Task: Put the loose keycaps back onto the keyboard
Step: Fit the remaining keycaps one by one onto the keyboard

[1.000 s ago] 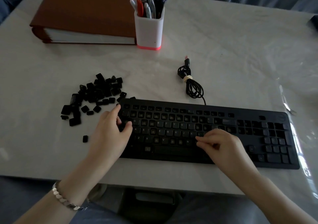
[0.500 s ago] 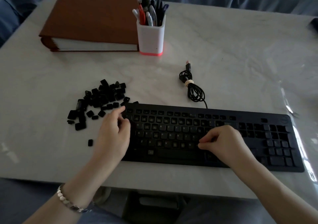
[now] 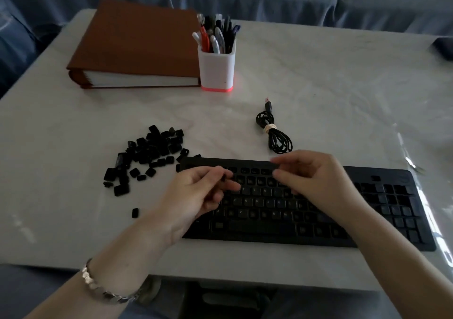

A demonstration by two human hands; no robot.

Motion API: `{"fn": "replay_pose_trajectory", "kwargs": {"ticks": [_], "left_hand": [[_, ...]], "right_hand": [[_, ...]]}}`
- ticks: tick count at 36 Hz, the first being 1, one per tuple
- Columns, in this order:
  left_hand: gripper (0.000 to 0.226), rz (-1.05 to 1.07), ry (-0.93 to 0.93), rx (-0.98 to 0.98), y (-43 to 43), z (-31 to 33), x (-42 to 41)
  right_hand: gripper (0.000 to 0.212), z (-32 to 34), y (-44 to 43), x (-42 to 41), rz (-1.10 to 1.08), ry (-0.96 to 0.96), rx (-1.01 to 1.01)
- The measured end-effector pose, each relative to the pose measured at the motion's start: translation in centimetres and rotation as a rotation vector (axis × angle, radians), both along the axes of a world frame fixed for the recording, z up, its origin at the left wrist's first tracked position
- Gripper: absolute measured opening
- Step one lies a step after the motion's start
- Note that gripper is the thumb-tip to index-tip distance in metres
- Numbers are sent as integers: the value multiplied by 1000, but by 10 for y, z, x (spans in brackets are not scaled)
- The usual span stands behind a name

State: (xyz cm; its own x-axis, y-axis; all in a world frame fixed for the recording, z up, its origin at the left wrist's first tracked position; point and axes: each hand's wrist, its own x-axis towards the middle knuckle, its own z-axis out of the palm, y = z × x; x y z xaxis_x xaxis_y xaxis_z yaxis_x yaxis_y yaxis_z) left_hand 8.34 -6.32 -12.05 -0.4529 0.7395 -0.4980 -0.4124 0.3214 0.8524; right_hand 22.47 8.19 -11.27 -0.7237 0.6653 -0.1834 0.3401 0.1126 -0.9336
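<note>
The left hand hovers over the left end of the keyboard. Between thumb and forefinger it pinches a small dark piece, most likely one keycap, though the picture is dim and I cannot be sure. The right hand is just beside it at three o'clock. Its thumb and forefinger are a little apart and point toward the keycap, with nothing between them. The keyboard lies on the table with its long axis from nine to three o'clock. The pile of loose keycaps rests at about ten o'clock from the left hand, near the keyboard's corner, so the left hand is the nearer one to fetch from it. I judge that the next move is to press the held keycap onto a socket just under the grip.
</note>
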Motion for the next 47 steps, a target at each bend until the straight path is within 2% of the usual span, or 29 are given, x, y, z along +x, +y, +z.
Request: {"fn": "replay_pose_trajectory", "kwargs": {"ticks": [4, 7, 10, 14, 18, 23, 30, 35, 41, 43, 47], "left_hand": [[28, -56, -55, 9, 7, 3, 5], [26, -79, -74, 1, 10, 4, 8], [23, -62, -91, -6, 11, 3, 7], [21, -48, -86, -1, 9, 3, 3], [16, -59, 4, -2, 6, 5, 3], [26, 71, -20, 5, 5, 7, 2], [21, 134, -19, -40, 4, 5, 1], [16, 36, 166, -73, 1, 0, 4], [18, -67, 508, 32, -1, -2, 7], [21, -105, 561, 74, -1, -2, 7], [21, -151, 632, 117, 1, -2, 9]], "right_hand": [[34, 3, -16, -18, 194, 44, 65], [31, 1, -25, -25, 267, 44, 164], [22, -2, -29, -28, 242, 57, 215], [24, -8, -29, -25, 162, 116, 190], [26, -9, -28, -22, 116, 213, 49], [31, -4, -29, -17, 111, 298, -296], [37, -9, -31, -13, 80, 276, -485], [33, -13, -30, -10, 82, 242, -628], [37, -17, -31, -8, 94, 203, -686], [38, -18, -32, -8, 92, 212, -686], [27, -18, -34, -8, 77, 223, -686]]}}
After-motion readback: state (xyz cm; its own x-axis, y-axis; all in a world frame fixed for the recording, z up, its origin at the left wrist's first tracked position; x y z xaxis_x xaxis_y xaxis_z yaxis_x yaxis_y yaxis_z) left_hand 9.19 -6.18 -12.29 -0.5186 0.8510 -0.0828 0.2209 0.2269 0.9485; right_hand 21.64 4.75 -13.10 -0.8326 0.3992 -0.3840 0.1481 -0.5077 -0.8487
